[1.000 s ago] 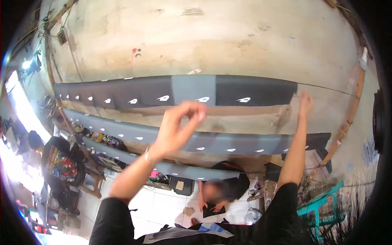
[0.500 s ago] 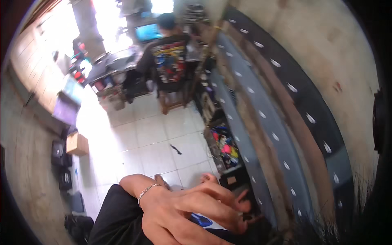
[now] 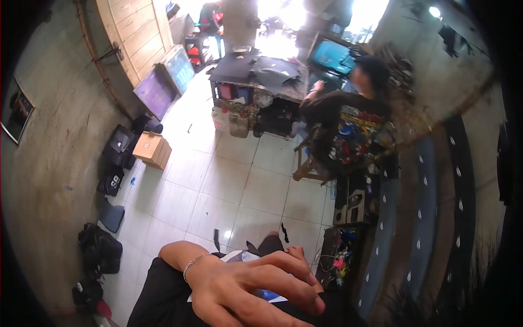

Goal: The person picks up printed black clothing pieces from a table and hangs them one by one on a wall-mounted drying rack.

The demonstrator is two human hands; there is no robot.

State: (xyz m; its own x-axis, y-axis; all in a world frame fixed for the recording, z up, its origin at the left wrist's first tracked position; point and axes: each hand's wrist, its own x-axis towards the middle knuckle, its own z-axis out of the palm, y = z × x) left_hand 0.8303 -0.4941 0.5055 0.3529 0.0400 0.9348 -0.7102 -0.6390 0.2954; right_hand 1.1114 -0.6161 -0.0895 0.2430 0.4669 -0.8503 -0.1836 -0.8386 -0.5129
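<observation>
My left hand (image 3: 250, 289), with a silver chain bracelet round its wrist, spreads across the lower middle, close to the camera. Its back faces up, and its bent fingers stand apart, pointing right. Under and behind it shows part of a white sheet (image 3: 235, 255) with a blue print; the hand covers most of it, and I cannot tell whether they touch. Black trousers (image 3: 155, 297) cover my lap beside the wrist. My right hand is not in view.
A co-worker (image 3: 348, 120) sits on a wooden stool (image 3: 310, 170) at the far right. Dark strips with white marks (image 3: 419, 212) run along the right. Left stand a cardboard box (image 3: 152, 150) and black bags (image 3: 117, 147). A worktable (image 3: 231, 71) is at the back. Dark scraps (image 3: 285, 233) lie on tiles.
The view has swung right and lifted, showing more of the room's left and back. My left hand keeps nearly the same place, its fingers slightly shifted. More of the white sheet shows.
</observation>
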